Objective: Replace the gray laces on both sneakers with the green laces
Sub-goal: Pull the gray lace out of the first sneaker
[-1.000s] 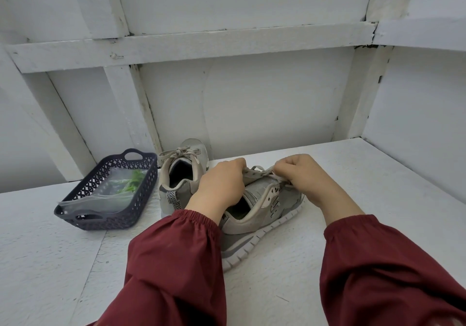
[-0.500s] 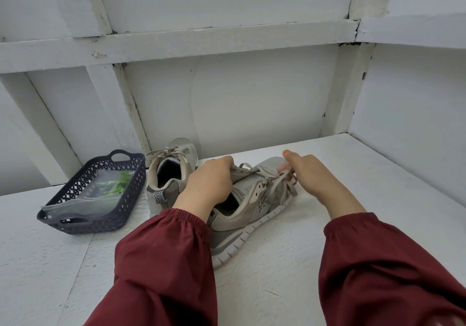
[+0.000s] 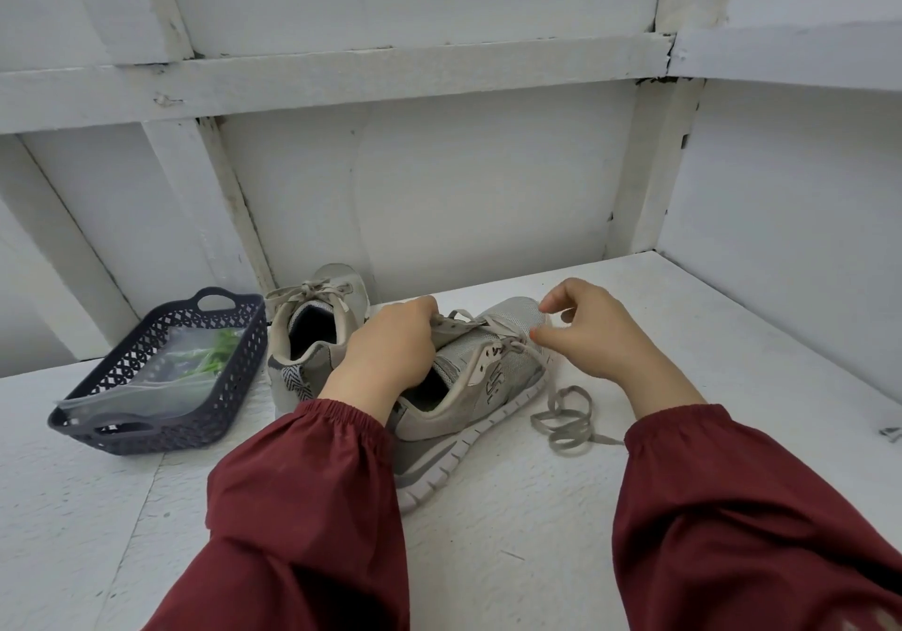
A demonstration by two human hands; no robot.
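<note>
Head view shows me the gray lace (image 3: 561, 413) now pulled loose beside the near sneaker (image 3: 468, 386) mid-bench, left hand (image 3: 390, 352) clamping its tongue, right hand (image 3: 593, 332) open, green laces (image 3: 215, 354) still bagged in the left-edge basket (image 3: 146, 428).

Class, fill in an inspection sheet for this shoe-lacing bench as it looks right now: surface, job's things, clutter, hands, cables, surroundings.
Surface: white table, rough, bare in front.
Job's things: near sneaker, its gray lace partly out, loose end piled on the table; far sneaker laced and tied; green laces bagged inside the basket.
Clutter: nothing seen.
Hands: left hand grips the near sneaker's tongue area; right hand above the toe, fingers pinched, contents unclear.
Cables: nothing seen.
Surroundings: white panelled walls behind and right.
</note>
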